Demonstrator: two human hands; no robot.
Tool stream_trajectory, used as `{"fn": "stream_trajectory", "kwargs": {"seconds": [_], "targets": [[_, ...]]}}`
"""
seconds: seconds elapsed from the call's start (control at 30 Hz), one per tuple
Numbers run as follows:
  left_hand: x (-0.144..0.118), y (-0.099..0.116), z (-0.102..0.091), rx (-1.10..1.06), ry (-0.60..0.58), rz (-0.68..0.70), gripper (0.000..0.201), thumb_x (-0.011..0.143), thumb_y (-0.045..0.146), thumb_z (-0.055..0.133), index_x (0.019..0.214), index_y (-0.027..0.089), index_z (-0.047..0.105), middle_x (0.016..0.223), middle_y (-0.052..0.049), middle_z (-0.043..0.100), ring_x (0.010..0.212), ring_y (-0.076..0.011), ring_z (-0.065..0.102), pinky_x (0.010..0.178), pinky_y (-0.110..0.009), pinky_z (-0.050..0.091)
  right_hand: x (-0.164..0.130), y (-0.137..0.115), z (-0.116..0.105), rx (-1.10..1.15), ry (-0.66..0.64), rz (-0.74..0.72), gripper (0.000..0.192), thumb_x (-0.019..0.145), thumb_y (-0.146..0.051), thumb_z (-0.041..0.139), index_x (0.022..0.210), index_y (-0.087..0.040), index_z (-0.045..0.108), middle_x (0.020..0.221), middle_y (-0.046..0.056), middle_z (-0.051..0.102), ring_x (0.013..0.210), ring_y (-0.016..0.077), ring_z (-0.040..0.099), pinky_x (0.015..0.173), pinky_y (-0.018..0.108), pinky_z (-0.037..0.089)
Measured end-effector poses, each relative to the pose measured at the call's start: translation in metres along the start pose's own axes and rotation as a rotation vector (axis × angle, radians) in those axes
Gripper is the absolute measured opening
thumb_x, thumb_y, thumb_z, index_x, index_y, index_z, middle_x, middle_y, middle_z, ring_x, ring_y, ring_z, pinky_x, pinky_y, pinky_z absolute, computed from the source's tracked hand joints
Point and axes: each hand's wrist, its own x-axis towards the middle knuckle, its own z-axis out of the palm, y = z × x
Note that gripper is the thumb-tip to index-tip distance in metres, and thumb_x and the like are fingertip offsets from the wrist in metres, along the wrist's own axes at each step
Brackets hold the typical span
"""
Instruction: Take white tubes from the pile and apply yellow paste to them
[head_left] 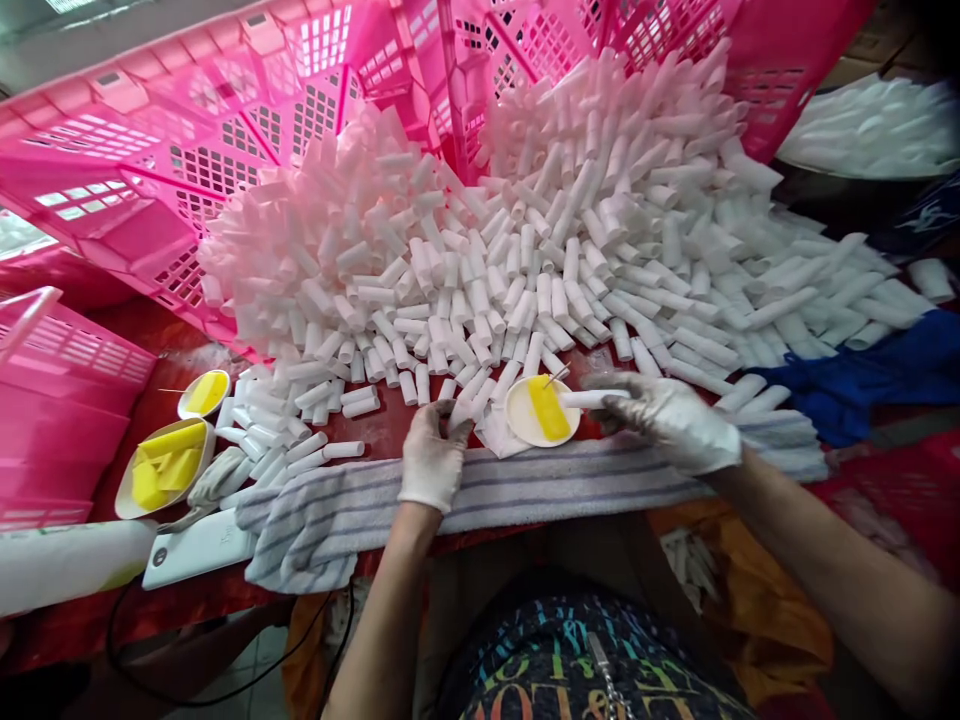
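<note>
My right hand (679, 420), in a stained white glove, grips a white tube (589, 398) between thumb and fingers. The tube's far end reaches over the rim of a small white dish (514, 415), close to the yellow block (549, 408) lying in it. A thin stick rests across the dish's upper edge. To the left of the dish, my left hand (435, 455), also gloved, is closed at the front edge of the heap of white tubes (480, 300), with a white tube (463, 410) between its thumb and fingers. A striped towel (525, 488) lies below both hands.
Pink crates (262, 130) lean behind the heap. At left are a second small dish (223, 392), a tray (127, 497) of yellow pieces, a phone (199, 550) and a pink basket (67, 420). Blue cloth (847, 385) lies at right.
</note>
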Motion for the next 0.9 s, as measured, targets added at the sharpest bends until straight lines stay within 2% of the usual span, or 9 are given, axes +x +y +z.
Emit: {"fn": "stream_trajectory", "kwargs": {"seconds": [0.1,0.2,0.4,0.53,0.6,0.7,0.73,0.83,0.9], "targets": [[-0.003,0.009,0.019,-0.34,-0.128,-0.103,0.034,0.084,0.033,0.066,0.113,0.017,0.058,0.101,-0.008,0.071,0.093,-0.02,0.067,0.09,-0.034,0.053,0.008,0.018,0.02,-0.047,-0.054,-0.06,0.043,0.078,-0.054,0.074,0.105,-0.021,0.076,0.1,0.007,0.077,0.09,0.0229,0.072,0.084,0.036,0.058],[-0.004,0.013,0.026,-0.371,-0.154,-0.172,0.033,0.077,0.027,0.072,0.104,0.019,0.055,0.096,-0.005,0.071,0.087,-0.0182,0.068,0.086,-0.033,0.054,0.02,0.036,0.028,-0.124,0.012,-0.173,0.034,0.081,-0.053,0.071,0.1,-0.025,0.075,0.107,0.006,0.076,0.105,0.0258,0.07,0.101,0.044,0.054],[-0.008,0.012,0.028,-0.321,-0.133,-0.167,0.03,0.075,0.025,0.075,0.095,0.02,0.053,0.103,-0.004,0.07,0.098,-0.0182,0.068,0.095,-0.035,0.052,0.018,0.054,0.019,-0.236,-0.009,-0.386,0.025,0.077,-0.047,0.077,0.089,-0.025,0.077,0.085,0.004,0.07,0.078,0.0216,0.068,0.082,0.041,0.06],[-0.012,0.018,0.029,-0.321,-0.117,-0.195,0.03,0.079,0.018,0.071,0.106,0.019,0.057,0.108,-0.008,0.071,0.096,-0.0178,0.069,0.094,-0.036,0.054,0.01,0.056,0.015,-0.231,-0.042,-0.271,0.038,0.085,-0.048,0.072,0.118,-0.028,0.074,0.111,0.005,0.075,0.1,0.0259,0.071,0.097,0.045,0.058],[-0.014,0.021,0.028,-0.352,-0.113,-0.172,0.031,0.082,0.016,0.068,0.112,0.019,0.06,0.113,-0.009,0.071,0.101,-0.0181,0.069,0.098,-0.035,0.053,0.008,0.058,0.016,-0.208,-0.052,-0.272,0.036,0.087,-0.047,0.07,0.116,-0.027,0.074,0.114,0.004,0.075,0.105,0.0259,0.071,0.102,0.046,0.055],[-0.014,0.025,0.027,-0.363,-0.118,-0.16,0.029,0.084,0.019,0.068,0.113,0.018,0.065,0.117,-0.01,0.072,0.107,-0.0203,0.069,0.102,-0.036,0.052,0.007,0.06,0.017,-0.201,-0.043,-0.387,0.027,0.081,-0.046,0.076,0.101,-0.027,0.079,0.098,0.004,0.074,0.089,0.0238,0.072,0.092,0.043,0.06],[-0.014,0.026,0.026,-0.356,-0.12,-0.161,0.029,0.084,0.019,0.068,0.112,0.018,0.066,0.116,-0.01,0.072,0.107,-0.0209,0.069,0.102,-0.037,0.052,0.006,0.06,0.017,-0.21,-0.048,-0.393,0.029,0.079,-0.045,0.078,0.102,-0.028,0.079,0.098,0.004,0.075,0.089,0.0243,0.072,0.092,0.043,0.061],[-0.015,0.028,0.023,-0.36,-0.119,-0.168,0.028,0.083,0.017,0.069,0.111,0.018,0.067,0.115,-0.009,0.074,0.106,-0.0209,0.07,0.104,-0.038,0.052,0.002,0.059,0.016,-0.23,-0.072,-0.286,0.044,0.082,-0.044,0.075,0.122,-0.027,0.073,0.121,0.004,0.074,0.112,0.0277,0.069,0.106,0.045,0.054],[-0.015,0.028,0.023,-0.379,-0.126,-0.173,0.028,0.083,0.017,0.069,0.111,0.019,0.067,0.114,-0.009,0.075,0.105,-0.0203,0.07,0.103,-0.038,0.053,-0.001,0.061,0.017,-0.23,-0.053,-0.239,0.042,0.086,-0.045,0.071,0.123,-0.025,0.072,0.123,0.005,0.073,0.115,0.0283,0.069,0.108,0.046,0.053]]}}
